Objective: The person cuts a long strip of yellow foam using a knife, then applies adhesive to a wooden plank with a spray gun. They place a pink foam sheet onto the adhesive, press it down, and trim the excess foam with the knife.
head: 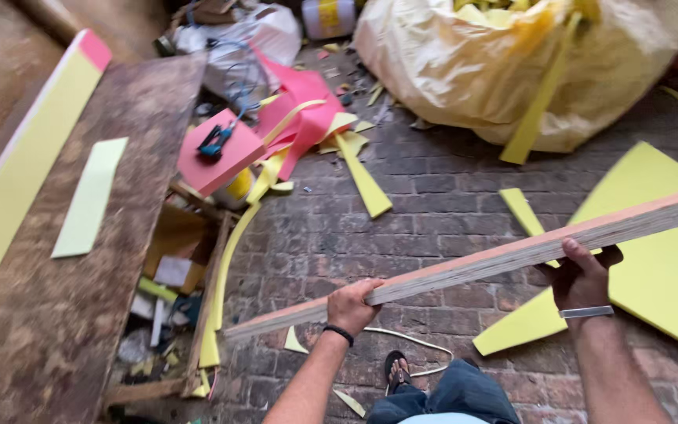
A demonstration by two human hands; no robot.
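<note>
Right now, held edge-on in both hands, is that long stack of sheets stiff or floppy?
The long stack runs straight between the left hand and right hand, so probably fairly stiff. Its free left end shows no droop, so likely light. The layers might slide apart.

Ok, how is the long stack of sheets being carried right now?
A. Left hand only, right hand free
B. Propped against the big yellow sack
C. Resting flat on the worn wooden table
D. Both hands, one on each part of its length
D: the left hand has its grip near the lower end of the long stack of sheets and the right hand grips it further up, holding it in the air over the brick floor.
</note>
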